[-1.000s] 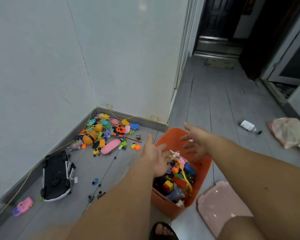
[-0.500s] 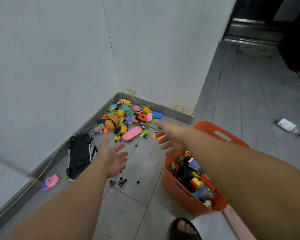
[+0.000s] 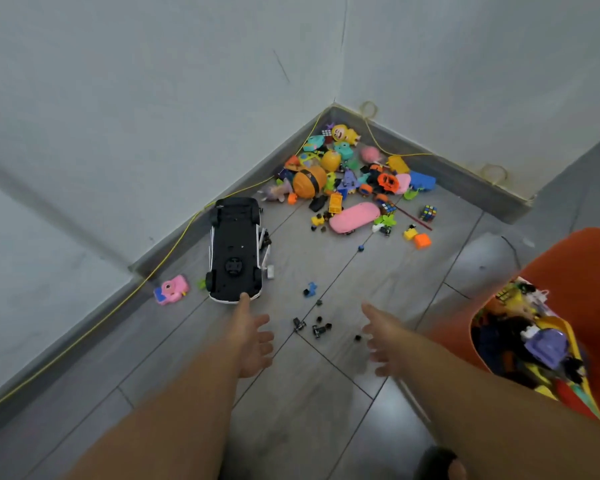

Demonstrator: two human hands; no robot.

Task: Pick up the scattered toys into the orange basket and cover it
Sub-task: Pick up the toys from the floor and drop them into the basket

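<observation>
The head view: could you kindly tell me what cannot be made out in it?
Head view:
- Orange basket: cut off by the right edge; its toys are blurred.
- Small black bits: too small to identify.
- Black toy car: upturned, so its top faces the floor.

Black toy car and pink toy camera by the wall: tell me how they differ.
The black toy car is far bigger than the pink toy camera. The car is black with white trim; the camera is pink and blue. Both lie on the floor by the wall.
</observation>
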